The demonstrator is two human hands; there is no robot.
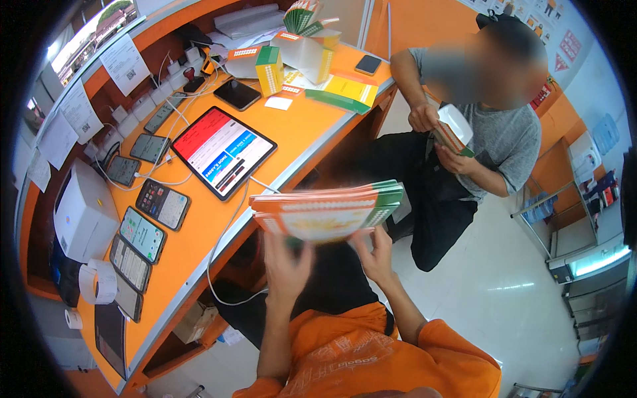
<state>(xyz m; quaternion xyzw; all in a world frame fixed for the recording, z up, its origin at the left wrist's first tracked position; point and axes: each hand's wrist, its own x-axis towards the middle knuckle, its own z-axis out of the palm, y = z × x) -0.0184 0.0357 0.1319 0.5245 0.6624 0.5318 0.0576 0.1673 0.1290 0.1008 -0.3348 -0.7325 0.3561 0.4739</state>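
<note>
In front of me is a stack of flat cardboard food boxes, white, orange and green, its lower part smeared by motion. My left hand grips the stack's lower left side, thumb toward me. At the lower right, my right hand pinches it near the green end. The far fingers of both hands are hidden behind the cardboard. Across from me, a seated person holds a partly folded box with a white inside in both hands.
An orange counter curves along my left. It bears a tablet, several phones, a white printer, a paper label roll and loose cables. Formed boxes and a yellow-green flat box lie at its far end.
</note>
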